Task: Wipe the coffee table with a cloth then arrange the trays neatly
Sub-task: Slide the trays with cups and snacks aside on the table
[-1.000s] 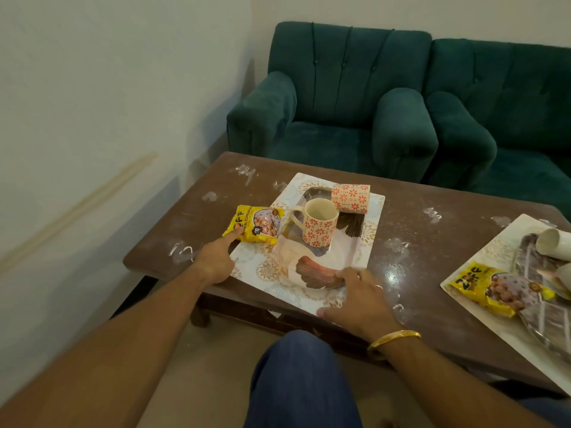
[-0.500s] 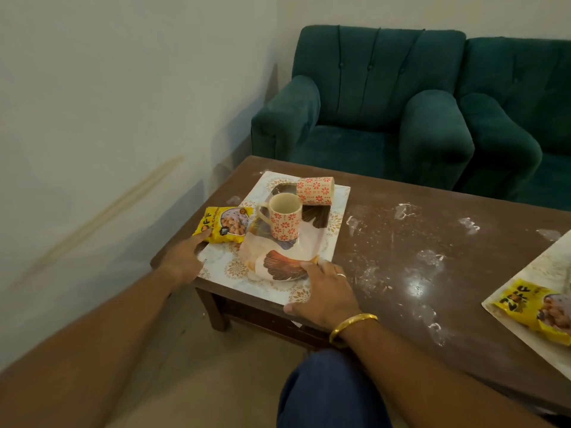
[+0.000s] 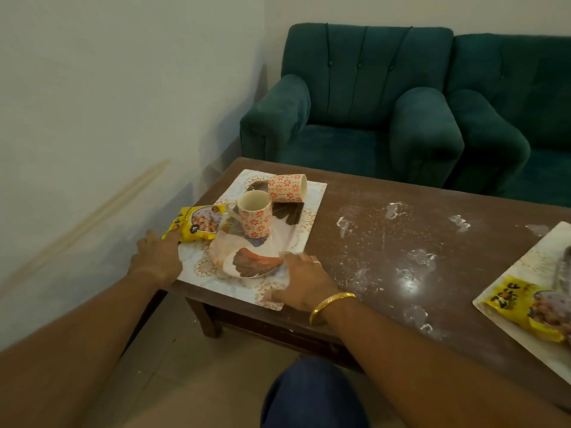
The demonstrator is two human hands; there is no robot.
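There is just one camera, and it sits on my head. It looks forward and down, close over the near left corner of the coffee table. Farther off it sees the green sofa and the wall.

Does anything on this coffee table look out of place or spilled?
Yes. One patterned mug lies on its side on the left tray, and white smears mark the bare coffee table.

Left hand and right hand flat, palms down
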